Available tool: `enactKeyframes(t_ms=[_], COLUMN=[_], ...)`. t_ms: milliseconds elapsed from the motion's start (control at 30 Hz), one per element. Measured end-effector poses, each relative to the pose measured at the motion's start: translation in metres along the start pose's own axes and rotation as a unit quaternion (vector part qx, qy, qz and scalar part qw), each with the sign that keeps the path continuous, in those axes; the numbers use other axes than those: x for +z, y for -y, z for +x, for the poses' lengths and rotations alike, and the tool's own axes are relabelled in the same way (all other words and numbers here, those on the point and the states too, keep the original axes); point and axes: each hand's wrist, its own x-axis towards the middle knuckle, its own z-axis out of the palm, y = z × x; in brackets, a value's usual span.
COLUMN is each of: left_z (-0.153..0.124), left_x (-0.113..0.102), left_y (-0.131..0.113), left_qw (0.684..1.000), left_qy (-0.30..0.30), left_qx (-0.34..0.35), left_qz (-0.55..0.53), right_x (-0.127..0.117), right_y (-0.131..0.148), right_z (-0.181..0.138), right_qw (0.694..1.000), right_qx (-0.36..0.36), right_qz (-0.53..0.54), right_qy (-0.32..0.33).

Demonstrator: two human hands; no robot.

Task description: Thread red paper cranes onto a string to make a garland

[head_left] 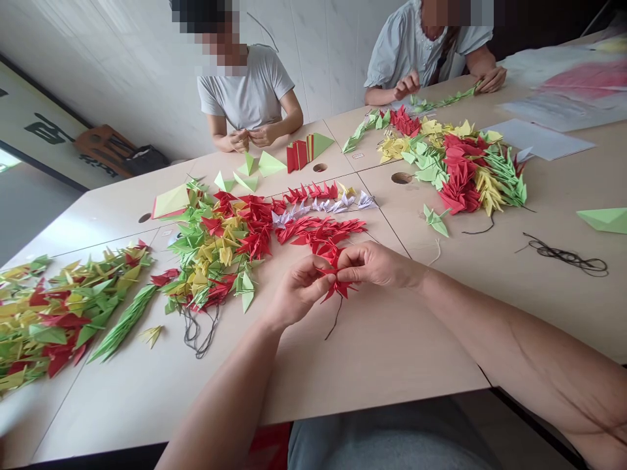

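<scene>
My left hand and my right hand meet over the near end of a string of red paper cranes. Thumb and fingers of each hand pinch the red folded paper there. From beneath the hands a dark cord trails toward me. Beyond my hands the red string curves back and to the right, close to a row of white paper cranes. To the left of my left hand lies a heap of green, yellow and red cranes.
Across the table two people fold or handle paper. More strung cranes lie at the back right, another pile at the far left. A coiled dark cord rests at the right, near a loose green crane.
</scene>
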Motion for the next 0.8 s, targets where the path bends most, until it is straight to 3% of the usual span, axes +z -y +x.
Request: enactKeyframes(t_ms=[433, 800], left_z=[0.0008, -0.0007], left_x=[0.0041, 0.0006], left_y=[-0.0023, -0.0024], left_qw=[0.997, 0.998], left_qy=[-0.031, -0.068], left_qx=[-0.012, -0.017], left_qz=[-0.063, -0.004], right_x=[0.0023, 0.0062], right_y=[0.0033, -0.005], right_z=[0.0011, 0.0069], right_qw=[1.0, 0.999], right_qx=[-0.003, 0.007], right_qz=[-0.02, 0.042], right_qy=[-0.014, -0.031])
